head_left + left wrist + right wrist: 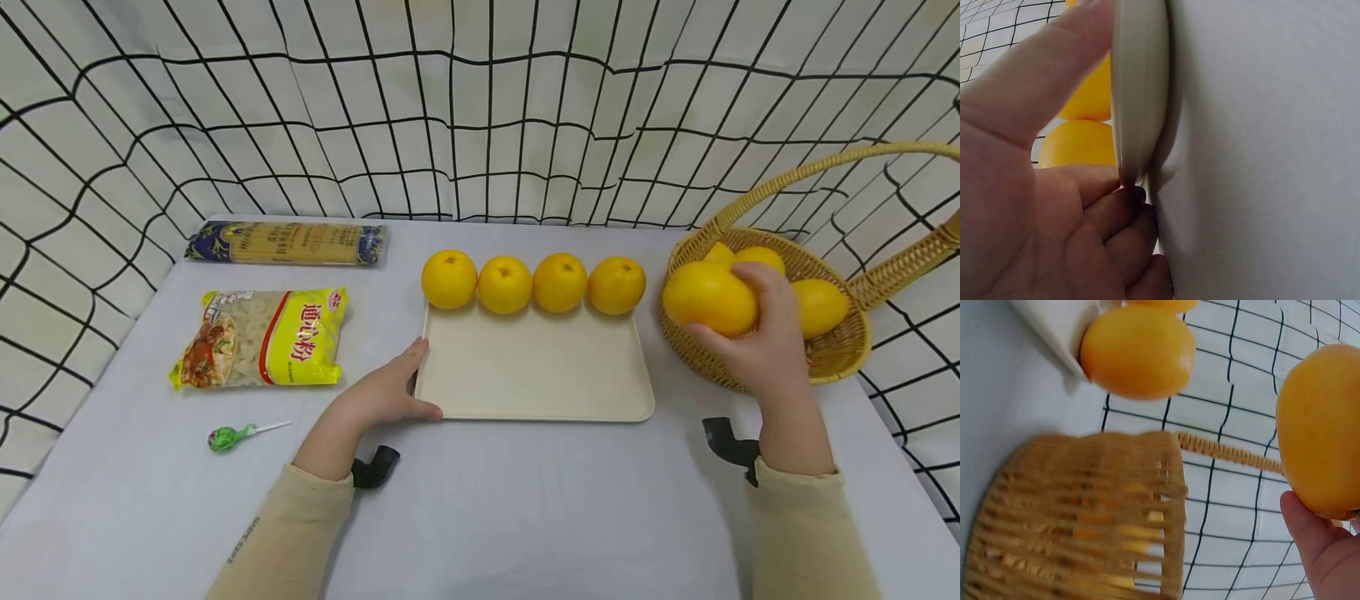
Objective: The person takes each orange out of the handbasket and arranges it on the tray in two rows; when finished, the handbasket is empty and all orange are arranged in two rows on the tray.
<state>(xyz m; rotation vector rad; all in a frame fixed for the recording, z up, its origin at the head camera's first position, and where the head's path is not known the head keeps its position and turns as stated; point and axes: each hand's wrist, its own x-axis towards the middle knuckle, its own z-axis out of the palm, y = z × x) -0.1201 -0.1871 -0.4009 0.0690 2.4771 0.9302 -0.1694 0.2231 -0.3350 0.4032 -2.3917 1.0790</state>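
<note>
Over the wicker basket [832,367], my right hand [776,333] grips an orange [708,298] between thumb and fingers. The right wrist view shows that orange [1322,431] raised above the basket's woven side [1079,519]. My left hand [378,387] holds the cream tray [532,367] at its near left corner, the thumb on the front edge and the fingers at the left side. In the left wrist view, the fingers [1125,212] curl against the tray's rim [1141,87]. Several oranges [505,285] stand in a row along the tray's far side.
More oranges [821,308] lie in the basket, under its tall arched handle [817,171]. To the left are a pack of noodles [292,243], a bag of pasta [262,337] and a green lollipop [228,437]. Black netting [480,125] hangs around the white table [540,508].
</note>
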